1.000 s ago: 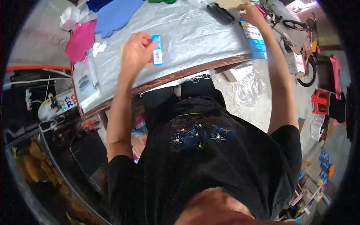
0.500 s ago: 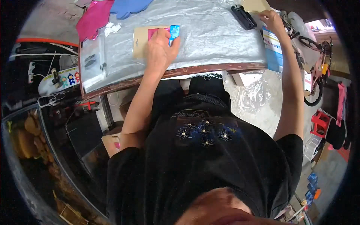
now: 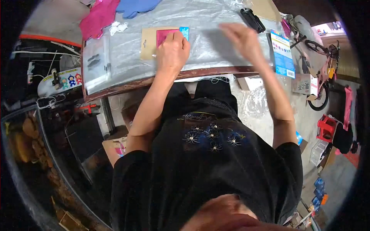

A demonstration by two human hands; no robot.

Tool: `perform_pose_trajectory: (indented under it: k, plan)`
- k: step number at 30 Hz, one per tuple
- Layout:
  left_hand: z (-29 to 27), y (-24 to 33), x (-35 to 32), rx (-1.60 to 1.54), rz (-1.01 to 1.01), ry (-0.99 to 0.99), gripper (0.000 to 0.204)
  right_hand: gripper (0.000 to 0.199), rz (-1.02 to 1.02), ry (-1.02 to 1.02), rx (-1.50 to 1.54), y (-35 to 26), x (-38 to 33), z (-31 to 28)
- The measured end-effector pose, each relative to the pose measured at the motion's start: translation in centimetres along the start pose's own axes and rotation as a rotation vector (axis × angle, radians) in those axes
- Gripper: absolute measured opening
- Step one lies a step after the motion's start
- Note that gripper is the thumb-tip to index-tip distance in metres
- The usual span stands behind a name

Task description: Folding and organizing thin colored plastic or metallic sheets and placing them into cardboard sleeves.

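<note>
My left hand point(image 3: 172, 52) lies on a brown backing card point(image 3: 148, 44) with a hanging slot, its fingers curled over the card's right part. Around those fingers show a pink panel point(image 3: 162, 35) and a blue printed strip point(image 3: 185, 32). The undersides of the fingers are hidden. Motion smears my right hand point(image 3: 243, 40), raised over the silver-covered table, and whether it holds anything does not show. A black stapler-like tool point(image 3: 252, 20) lies beyond it to the right.
Pink point(image 3: 98, 19) and blue fabric pieces point(image 3: 137, 7) lie at the far left, near a white crumpled bit point(image 3: 117, 28). A clear plastic bag point(image 3: 96, 63) covers the left corner. A blue printed package point(image 3: 282, 54) overhangs the right edge. More brown card point(image 3: 266, 9) lies far right.
My right hand has left the brown card at the far right and swung left and nearer. My left hand stays on the backing card, its fingers more curled.
</note>
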State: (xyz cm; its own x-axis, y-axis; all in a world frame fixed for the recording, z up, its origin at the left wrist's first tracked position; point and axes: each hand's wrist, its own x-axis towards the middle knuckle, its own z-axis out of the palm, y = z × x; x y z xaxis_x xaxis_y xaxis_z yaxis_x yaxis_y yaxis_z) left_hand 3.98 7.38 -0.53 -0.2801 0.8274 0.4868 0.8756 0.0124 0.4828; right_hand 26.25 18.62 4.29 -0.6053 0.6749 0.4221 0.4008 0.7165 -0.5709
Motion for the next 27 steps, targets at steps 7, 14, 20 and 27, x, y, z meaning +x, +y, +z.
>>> perform_pose_trajectory:
  k: [7, 14, 20, 27]
  plan:
    - [0.1, 0.2, -0.1, -0.026, -0.004, 0.022, 0.013, 0.017, 0.285, -0.218, 0.281, -1.0, -0.4, 5.0]
    - [0.0, -0.1, -0.1, -0.055, 0.001, 0.013, 0.014, 0.016, 0.308, -0.234, 0.378, -0.8, -0.6, 5.3]
    - [-0.2, 0.1, -0.1, -0.084, 0.0, 0.003, 0.013, 0.022, 0.25, -0.125, 0.251, -1.9, 1.0, 6.6]
    - [-0.7, -0.4, -0.2, -0.257, 0.025, -0.077, 0.016, 0.021, 0.061, 0.05, -0.09, -1.3, 2.0, 8.0]
